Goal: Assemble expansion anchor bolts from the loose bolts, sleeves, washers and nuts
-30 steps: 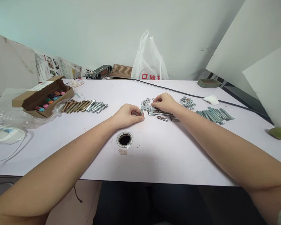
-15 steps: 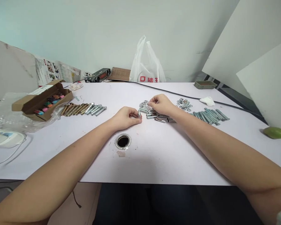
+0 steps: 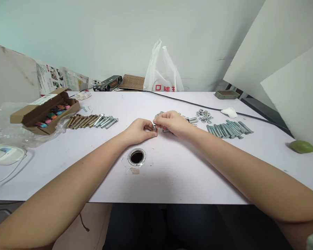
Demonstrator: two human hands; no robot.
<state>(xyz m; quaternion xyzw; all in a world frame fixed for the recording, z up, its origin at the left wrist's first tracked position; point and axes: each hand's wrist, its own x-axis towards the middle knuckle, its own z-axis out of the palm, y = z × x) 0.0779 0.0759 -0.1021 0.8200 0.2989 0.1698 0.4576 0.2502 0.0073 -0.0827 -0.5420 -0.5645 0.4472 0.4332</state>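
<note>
Your left grip [image 3: 140,131] is pinched shut on a short silver piece [image 3: 154,127], just above the counter [image 3: 172,173]. Your right grip [image 3: 172,123] closes its fingertips on the top of that piece. Loose washers [image 3: 159,114] lie just beyond the right grip. Nuts [image 3: 204,115] and long bolts [image 3: 229,128] lie farther to its right. A round hole [image 3: 137,157] sits just below the left grip, nearer you.

The right hand [image 3: 172,123] leaves the heap of washers [image 3: 159,114] at centre frame, where it was picking a second ago, and swings left and lower. Its fingertips now meet those of the left hand [image 3: 139,130] over the small metal piece [image 3: 154,127], and its wrist covers the short sleeves on the counter [image 3: 172,173].
</note>
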